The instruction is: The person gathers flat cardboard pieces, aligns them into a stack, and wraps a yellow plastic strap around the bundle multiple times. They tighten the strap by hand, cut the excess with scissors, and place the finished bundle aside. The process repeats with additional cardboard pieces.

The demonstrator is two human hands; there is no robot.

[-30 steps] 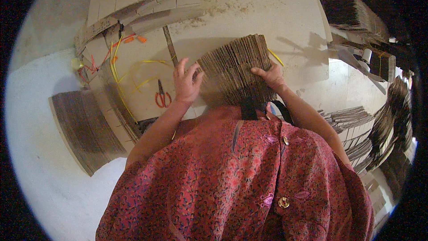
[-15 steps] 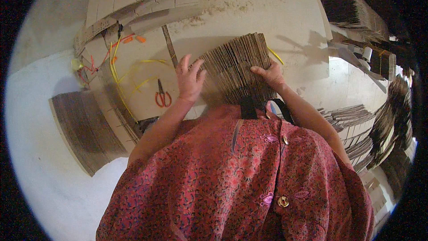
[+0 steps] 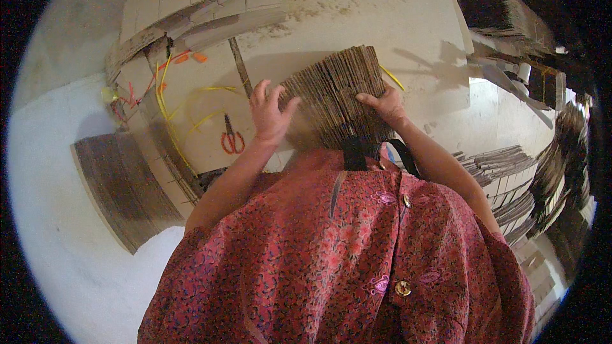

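A thick stack of brown corrugated cardboard pieces [image 3: 338,92] stands on edge in front of me on a large flat cardboard sheet [image 3: 306,44]. My left hand [image 3: 269,113] presses flat against the stack's left side, fingers spread. My right hand [image 3: 382,103] grips the stack's right side, fingers on the top edges. Red-handled scissors [image 3: 231,140] lie on the sheet just left of my left hand. Yellow straps [image 3: 191,105] lie beside the scissors.
Another flat cardboard pile [image 3: 124,185] lies on the pale floor at left. Folded cardboard sheets [image 3: 191,6] are stacked at the back left. Bundled cardboard stacks [image 3: 510,178] fill the right side. My patterned red shirt covers the lower view.
Both hands have shifted only slightly on the stack; my left hand's fingers sit a little higher against its side. The stack stays in place.
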